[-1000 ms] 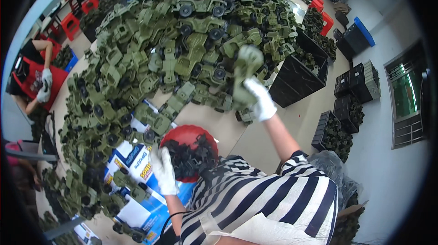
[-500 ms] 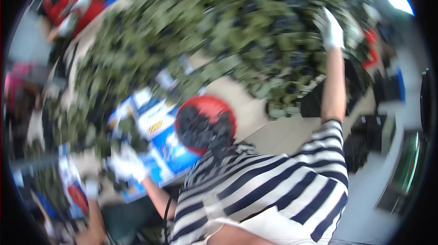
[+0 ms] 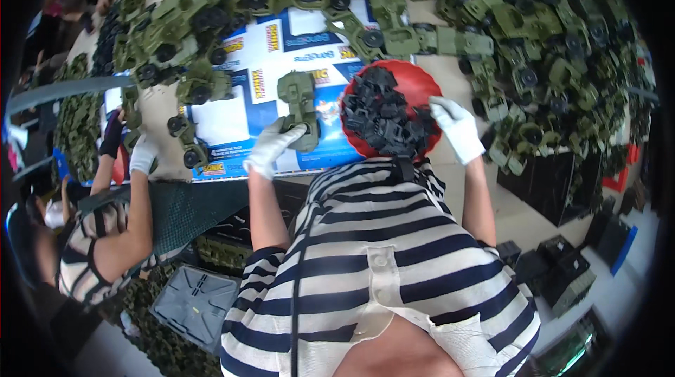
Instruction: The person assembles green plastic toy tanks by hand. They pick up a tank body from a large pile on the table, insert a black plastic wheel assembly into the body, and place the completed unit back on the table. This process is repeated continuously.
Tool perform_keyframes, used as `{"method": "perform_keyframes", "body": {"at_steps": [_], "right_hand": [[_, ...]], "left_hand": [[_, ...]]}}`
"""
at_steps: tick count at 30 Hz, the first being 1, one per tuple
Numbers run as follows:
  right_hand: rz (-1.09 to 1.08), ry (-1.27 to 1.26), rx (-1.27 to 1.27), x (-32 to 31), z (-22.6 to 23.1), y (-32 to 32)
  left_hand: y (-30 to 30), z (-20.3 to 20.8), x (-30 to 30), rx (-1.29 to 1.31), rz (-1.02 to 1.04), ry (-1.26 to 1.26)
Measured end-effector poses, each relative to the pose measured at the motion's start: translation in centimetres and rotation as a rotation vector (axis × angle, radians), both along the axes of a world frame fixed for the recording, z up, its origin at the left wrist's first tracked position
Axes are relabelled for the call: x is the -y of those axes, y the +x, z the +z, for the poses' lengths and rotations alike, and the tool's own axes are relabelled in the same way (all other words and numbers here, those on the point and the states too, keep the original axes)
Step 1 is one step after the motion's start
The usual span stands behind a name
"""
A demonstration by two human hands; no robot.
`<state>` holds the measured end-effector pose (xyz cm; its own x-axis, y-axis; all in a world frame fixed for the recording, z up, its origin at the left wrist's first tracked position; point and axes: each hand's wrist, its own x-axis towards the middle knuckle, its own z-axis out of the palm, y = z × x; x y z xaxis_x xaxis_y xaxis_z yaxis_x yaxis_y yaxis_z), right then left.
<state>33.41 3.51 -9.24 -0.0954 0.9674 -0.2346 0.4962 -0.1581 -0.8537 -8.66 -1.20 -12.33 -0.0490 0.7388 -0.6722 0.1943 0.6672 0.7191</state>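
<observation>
In white gloves, both my hands are over the table in front of me. My left hand (image 3: 271, 146) grips the near end of an olive-green plastic toy military truck (image 3: 299, 106), which lies lengthwise on a blue and white printed sheet (image 3: 246, 127). To the right of it, a red bowl (image 3: 422, 82) holds a heap of small black plastic parts (image 3: 383, 113). My right hand (image 3: 457, 127) is at the bowl's right rim, its fingers bent together at the edge of the black parts. What those fingertips hold, if anything, is hidden.
Piles of green toy vehicles (image 3: 520, 40) cover the far and right parts of the table. Another small green vehicle (image 3: 186, 141) lies at the sheet's left edge. A co-worker's gloved hand (image 3: 144, 152) works at the left. Below the table is a grey crate lid (image 3: 193, 307).
My right hand has come back from the far right pile to the bowl. My left hand, blurred before, now grips the toy truck. The view has turned and sharpened.
</observation>
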Motion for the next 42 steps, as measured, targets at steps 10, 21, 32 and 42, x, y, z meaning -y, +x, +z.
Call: {"method": "perform_keyframes", "body": {"at_steps": [10, 21, 32, 42], "right_hand": [[0.257, -0.166, 0.474, -4.9, -1.2, -6.2], [0.223, 0.061, 0.379, -4.9, -4.6, -4.8], [0.165, -0.179, -0.094, -6.2, 7.8, -5.9], [0.669, -0.323, -0.723, -6.1, 8.0, -4.5]], "left_hand": [[3.1, -3.3, -3.3, 0.058, 0.079, 0.252], [4.0, -4.9, 4.0, -0.186, 0.233, 0.359], [8.1, 11.2, -1.4, 0.116, -0.251, 0.404], [11.8, 15.3, -3.1, 0.557, -0.243, 0.157]]}}
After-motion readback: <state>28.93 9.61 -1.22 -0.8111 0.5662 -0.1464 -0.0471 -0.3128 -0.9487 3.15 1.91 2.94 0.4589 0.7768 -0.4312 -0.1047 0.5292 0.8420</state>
